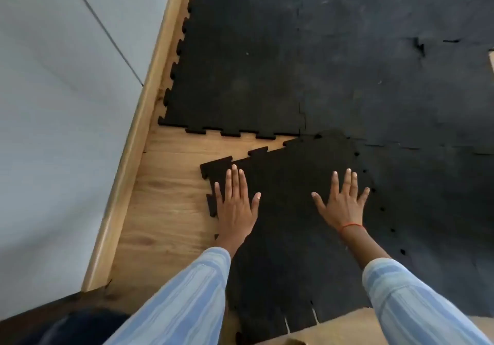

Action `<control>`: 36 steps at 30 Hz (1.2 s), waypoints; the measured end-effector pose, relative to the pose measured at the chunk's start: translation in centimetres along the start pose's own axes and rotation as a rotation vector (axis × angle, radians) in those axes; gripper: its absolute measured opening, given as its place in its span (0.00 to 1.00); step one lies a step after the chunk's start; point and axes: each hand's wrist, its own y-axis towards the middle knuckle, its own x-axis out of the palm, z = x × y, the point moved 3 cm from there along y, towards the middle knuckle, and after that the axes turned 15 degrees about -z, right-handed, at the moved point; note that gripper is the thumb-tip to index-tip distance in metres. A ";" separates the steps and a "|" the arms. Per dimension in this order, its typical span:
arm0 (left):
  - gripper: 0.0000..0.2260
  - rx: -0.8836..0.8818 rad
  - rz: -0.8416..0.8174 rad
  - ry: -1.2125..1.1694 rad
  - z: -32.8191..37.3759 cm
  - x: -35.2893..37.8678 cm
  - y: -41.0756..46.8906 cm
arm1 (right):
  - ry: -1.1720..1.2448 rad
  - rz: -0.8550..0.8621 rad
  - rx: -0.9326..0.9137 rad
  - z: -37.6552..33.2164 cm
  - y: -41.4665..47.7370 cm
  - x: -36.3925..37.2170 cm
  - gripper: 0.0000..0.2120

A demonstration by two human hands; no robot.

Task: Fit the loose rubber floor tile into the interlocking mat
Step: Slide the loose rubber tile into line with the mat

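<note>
Pressing down with two flat palms, the person leans over one loose rubber tile (288, 211). The left hand (235, 205) lies spread, fingers splayed and nothing gripped, on the tile's near-left corner, its little finger right by the toothed edge. The right hand (344, 200) is likewise wide open and flat, resting on the tile further to the right, with a thin red thread (351, 226) around its wrist. Two pale blue striped sleeves (187, 299) cover the forearms.

The tile is black, matte and slightly grainy, with square puzzle teeth cut along its edges. It sits skewed: ahead of the left hand a wedge of bare wooden floor (165, 211) opens between the tile's front edge and the laid interlocking mat (267, 63), narrowing toward the right until the tile's far corner meets the mat ahead of and between both hands. To the right of the right hand, the tile's side runs along the mat, a row of small dark gaps marking the seam; whether the teeth are seated there cannot be told. Behind the hands, two pale slits show in the tile's rear edge.

Left of the left hand runs one wooden skirting board (139, 144) below a grey wall (53, 104).
</note>
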 end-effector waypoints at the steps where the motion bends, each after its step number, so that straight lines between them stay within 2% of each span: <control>1: 0.33 -0.033 -0.035 0.010 -0.7 2.2 1.0 | -0.020 -0.058 0.067 1.4 1.5 1.8 0.41; 4: 0.36 -0.220 -0.058 -0.065 -2.6 7.5 3.1 | 0.046 -0.150 0.226 5.1 5.4 5.5 0.46; 7: 0.37 -0.306 0.008 -0.181 -2.6 10.6 2.9 | 0.185 -0.100 0.253 5.0 7.3 7.8 0.49; 9: 0.38 -0.376 0.008 -0.267 -1.9 11.1 2.9 | 0.228 -0.076 0.261 4.3 7.8 7.6 0.50; 14: 0.45 -0.633 -0.111 -0.561 -0.9 10.6 1.5 | 0.264 -0.142 0.280 6.5 7.0 7.5 0.55; 19: 0.49 -0.726 -0.112 -0.670 -0.7 9.9 1.6 | 0.335 -0.076 0.421 8.3 7.1 7.0 0.65; 28: 0.42 -0.848 -0.037 -0.819 -2.3 8.1 1.9 | 0.405 0.043 0.457 8.8 7.3 5.5 0.70; 33: 0.30 -0.905 -0.091 -1.002 -3.9 7.2 1.7 | 0.440 0.053 0.497 9.8 7.1 5.0 0.67; 36: 0.28 -0.901 -0.085 -1.084 -4.5 6.8 1.6 | 0.495 0.011 0.534 10.2 7.3 4.4 0.63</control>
